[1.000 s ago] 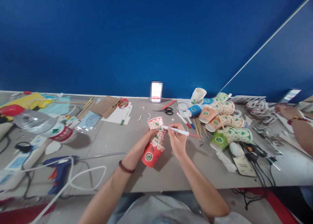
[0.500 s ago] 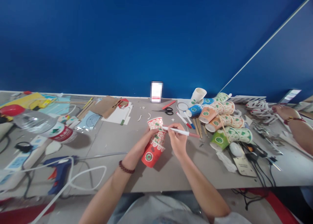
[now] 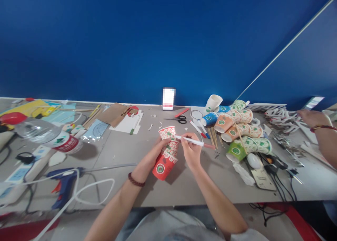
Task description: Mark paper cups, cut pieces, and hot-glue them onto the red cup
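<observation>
My left hand is wrapped round a short stack of red patterned paper cups lying tilted on the grey table. My right hand pinches a white marker pen with a red end, its tip touching the upper cup's side. A bead bracelet circles my left wrist.
A heap of orange, green and blue paper cups lies to the right with wooden sticks and markers. Black scissors lie behind. A blue glue gun, white cable, power strip and plastic bottle sit left. Another person's hand works at far right.
My hands, cups and pen hold still. The other person's hand at far right has shifted slightly.
</observation>
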`<state>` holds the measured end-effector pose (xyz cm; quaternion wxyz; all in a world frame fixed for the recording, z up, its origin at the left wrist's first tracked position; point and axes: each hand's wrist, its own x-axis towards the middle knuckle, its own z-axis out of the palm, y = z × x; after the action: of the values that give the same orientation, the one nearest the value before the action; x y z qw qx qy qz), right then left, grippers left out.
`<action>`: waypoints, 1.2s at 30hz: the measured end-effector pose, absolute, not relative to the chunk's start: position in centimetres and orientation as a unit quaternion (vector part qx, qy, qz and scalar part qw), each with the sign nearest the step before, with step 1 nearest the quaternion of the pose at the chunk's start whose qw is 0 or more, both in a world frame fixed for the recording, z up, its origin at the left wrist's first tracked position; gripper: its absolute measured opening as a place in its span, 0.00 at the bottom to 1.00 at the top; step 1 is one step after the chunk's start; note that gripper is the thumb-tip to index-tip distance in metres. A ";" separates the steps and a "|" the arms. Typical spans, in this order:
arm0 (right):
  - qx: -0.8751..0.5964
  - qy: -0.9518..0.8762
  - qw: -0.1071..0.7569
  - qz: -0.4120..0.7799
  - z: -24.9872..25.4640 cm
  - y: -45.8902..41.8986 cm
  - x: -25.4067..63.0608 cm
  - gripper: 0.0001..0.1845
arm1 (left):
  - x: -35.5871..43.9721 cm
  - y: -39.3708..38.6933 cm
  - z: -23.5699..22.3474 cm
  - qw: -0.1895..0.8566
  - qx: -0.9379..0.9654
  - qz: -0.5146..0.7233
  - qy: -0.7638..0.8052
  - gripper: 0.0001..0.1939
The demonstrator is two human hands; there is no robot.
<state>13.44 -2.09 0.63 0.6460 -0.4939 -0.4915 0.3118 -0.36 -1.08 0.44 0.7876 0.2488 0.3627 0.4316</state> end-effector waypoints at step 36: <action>-0.487 -0.450 0.668 0.338 0.3 -2.1 13.3 0.10 | -0.7 -0.5 0.2 0.843 0.186 0.357 0.357 0.15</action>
<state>13.29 -2.06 0.28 0.6678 -0.4873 -0.4502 0.3376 -0.66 -0.52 0.16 0.8429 0.1859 0.3568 0.3574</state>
